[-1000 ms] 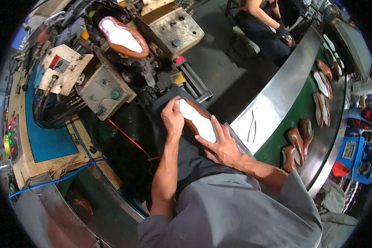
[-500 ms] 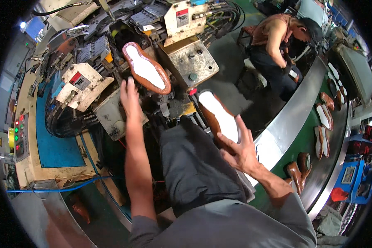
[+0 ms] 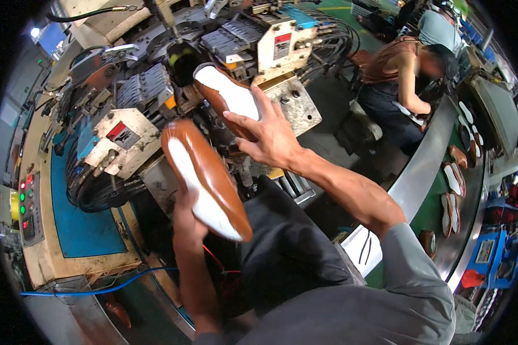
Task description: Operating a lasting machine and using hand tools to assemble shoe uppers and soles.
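Observation:
In my left hand is a brown leather shoe upper with a white sole board, tilted on its side above my lap and slightly blurred. Its brown side faces up and the palm wraps the white underside. My right hand grips a second brown shoe upper, white sole board upward, fingers spread over its near end. That one's far end is at the middle of the machine, between two cream side plates. Whether it touches the machine's parts I cannot tell.
A control panel with lit buttons stands at left beside a blue mat. To the right curves a metal-edged conveyor carrying several shoe uppers. Beyond it at upper right, a seated co-worker bends over a shoe piece. A blue crate stands far right.
My left hand has taken the first shoe upper off the machine and drawn it back toward me, turning it. My right hand has carried the second from above my lap up to the machine.

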Demonstrator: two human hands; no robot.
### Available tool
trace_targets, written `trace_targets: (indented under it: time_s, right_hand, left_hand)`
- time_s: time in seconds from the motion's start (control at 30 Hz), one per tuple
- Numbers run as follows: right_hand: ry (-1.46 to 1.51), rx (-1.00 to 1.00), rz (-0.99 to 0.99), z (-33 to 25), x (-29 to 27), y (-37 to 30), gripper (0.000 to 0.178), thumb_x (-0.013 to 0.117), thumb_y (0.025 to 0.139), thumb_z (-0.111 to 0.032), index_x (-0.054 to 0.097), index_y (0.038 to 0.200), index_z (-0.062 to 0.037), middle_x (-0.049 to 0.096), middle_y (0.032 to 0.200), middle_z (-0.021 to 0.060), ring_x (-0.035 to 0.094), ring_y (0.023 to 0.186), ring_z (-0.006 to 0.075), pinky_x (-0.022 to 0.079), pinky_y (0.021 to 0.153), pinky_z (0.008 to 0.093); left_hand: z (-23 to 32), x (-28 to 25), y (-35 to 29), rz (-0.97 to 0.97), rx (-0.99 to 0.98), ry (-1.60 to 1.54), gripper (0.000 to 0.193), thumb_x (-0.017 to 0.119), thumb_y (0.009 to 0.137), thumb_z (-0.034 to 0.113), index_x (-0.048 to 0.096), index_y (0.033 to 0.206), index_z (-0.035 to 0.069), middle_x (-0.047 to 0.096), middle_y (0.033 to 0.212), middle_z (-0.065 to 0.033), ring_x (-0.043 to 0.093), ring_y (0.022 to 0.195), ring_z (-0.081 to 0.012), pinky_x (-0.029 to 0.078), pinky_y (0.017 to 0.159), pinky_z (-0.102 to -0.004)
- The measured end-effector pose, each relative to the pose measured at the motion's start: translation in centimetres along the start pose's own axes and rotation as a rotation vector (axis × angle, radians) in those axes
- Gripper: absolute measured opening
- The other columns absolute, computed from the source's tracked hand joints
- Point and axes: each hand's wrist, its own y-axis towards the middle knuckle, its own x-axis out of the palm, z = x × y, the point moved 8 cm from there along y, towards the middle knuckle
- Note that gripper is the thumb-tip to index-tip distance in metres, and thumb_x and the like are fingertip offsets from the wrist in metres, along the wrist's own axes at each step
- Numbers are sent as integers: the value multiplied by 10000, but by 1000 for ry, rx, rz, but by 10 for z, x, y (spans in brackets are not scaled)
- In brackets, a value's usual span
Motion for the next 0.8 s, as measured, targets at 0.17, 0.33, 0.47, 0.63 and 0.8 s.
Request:
trace_targets:
  time_s: [0.17,0.33,0.47,0.63,0.8]
  right_hand:
    - [21,27,36,17,39,10,723,843,869,-303,660,1567,-345,249,1739,382,418,1503,622,404,1268,614]
    - [107,-42,127,28,39,-3,719,841,884,-330,652,1577,-328,265,1728,388,354,1578,594,365,1294,610]
    - [72,-45,101,30,40,1,712,832,889,-364,650,1577,-344,243,1735,405,346,1575,612,358,1302,599]
    - [88,-48,123,30,38,4,697,832,884,-386,669,1560,-348,227,1746,404,366,1553,627,352,1311,589]
    - [38,-45,73,22,43,-2,726,849,868,-318,660,1569,-334,252,1741,387,371,1566,592,357,1305,598]
  left_hand:
    - [-70,-29,-103,-14,-166,-218,1361,568,819,1006,320,1709,6,577,1543,-343,649,1337,-561,519,1128,-746]
    - [-126,-61,-148,102,-202,-314,1250,511,909,964,354,1690,0,629,1493,-310,714,1234,-525,602,1027,-684]
    - [-147,-61,-167,116,-243,-441,1103,481,1002,880,360,1694,30,630,1487,-299,729,1193,-501,612,1008,-663]
    - [-159,-55,-178,158,-220,-343,983,467,1062,799,345,1709,69,622,1516,-253,719,1218,-503,597,1041,-663]
    - [-171,-53,-203,246,-248,-324,900,477,1100,720,332,1719,84,593,1555,-244,683,1281,-481,569,1069,-708]
